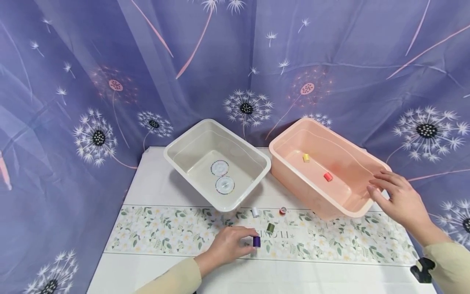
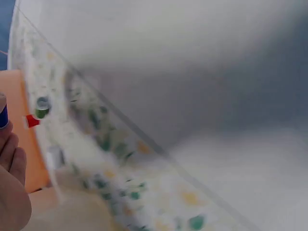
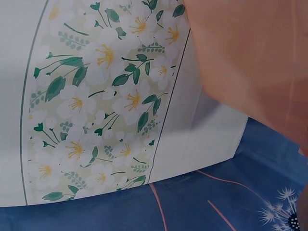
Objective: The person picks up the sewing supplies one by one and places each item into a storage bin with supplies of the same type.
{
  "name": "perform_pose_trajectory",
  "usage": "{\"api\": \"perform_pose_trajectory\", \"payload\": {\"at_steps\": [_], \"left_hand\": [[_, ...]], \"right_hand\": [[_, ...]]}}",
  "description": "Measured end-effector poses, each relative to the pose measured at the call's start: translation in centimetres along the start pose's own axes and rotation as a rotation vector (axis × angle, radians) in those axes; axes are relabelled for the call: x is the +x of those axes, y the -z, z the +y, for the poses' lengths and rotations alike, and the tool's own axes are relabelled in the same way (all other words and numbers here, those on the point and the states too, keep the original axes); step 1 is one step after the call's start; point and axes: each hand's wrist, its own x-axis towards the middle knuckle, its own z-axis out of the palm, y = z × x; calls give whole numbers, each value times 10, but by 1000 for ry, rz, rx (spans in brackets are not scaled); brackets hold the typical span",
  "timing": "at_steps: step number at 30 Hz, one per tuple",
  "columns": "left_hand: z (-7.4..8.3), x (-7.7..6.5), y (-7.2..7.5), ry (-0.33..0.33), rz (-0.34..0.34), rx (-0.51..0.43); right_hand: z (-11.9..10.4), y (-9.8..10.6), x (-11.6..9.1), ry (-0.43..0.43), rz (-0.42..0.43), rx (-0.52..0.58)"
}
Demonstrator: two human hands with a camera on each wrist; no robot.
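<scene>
My left hand pinches a purple spool of thread between thumb and fingers, low over the floral cloth. In the left wrist view the spool shows only at the left edge. Just beyond it are a green spool, a white spool and a red spool. My right hand is at the right end of the pink bin, fingers loosely bent over its rim. Inside that bin lie a yellow spool and a red spool.
Left of the pink bin stands a grey bin, holding two round pin wheels ringed with coloured heads. Both bins stand toward the back of the table, near a purple dandelion-print curtain. A printed floral band crosses the white tablecloth.
</scene>
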Motion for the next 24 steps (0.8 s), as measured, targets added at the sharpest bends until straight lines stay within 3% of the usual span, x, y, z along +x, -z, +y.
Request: {"api": "perform_pose_trajectory", "payload": {"at_steps": [7,13,24], "left_hand": [[21,18,26,-18,-63,0],[41,39,46,-79,-101,31],[64,85,76,-193,-85,119]], "right_hand": [[0,1,-2,-8,-18,-1],[0,0,-3,-6,-6,-5],[0,-1,-1,1,13,-4]]}}
